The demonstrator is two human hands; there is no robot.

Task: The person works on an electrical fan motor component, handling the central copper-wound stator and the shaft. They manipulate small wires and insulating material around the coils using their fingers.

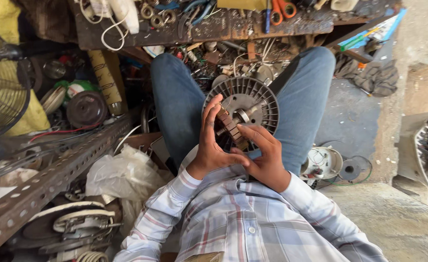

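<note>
Both hands, left hand (210, 140) and right hand (265, 155), grip the motor rotor (245, 104), shaft seemingly pointing up-right.

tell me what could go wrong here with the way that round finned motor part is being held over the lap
1. The finned motor part rests only on the knees, steadied by the left hand and right hand; it could slip onto the cluttered floor.
2. Fingers lie against the rotor core and fin edges, so a pinch or cut seems possible.
</note>
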